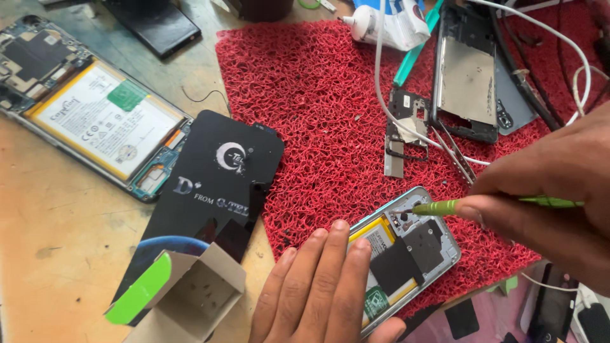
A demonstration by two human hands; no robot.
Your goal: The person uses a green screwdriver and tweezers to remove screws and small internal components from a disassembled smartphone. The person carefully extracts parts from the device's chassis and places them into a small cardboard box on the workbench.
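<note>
Red mat (305, 95): left hand (318, 292) flat on opened phone (406, 248), right hand (559, 184) pinching screwdriver (445, 207).

Opened phone (406, 251) on mat (318, 95), box (197, 228) to its left.

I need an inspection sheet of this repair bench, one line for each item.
Surface: wooden bench with a red mesh mat on it.
Job's things: opened phone, back cover off, lying on the mat; green screwdriver, tip at the phone's upper end.
Clutter: second opened phone, black box with open flap, phone frame, white bottle, tweezers.
Hands: left hand flat on the opened phone; right hand holds the screwdriver.
Cables: white cable across the mat.
Surroundings: nothing seen.
</note>
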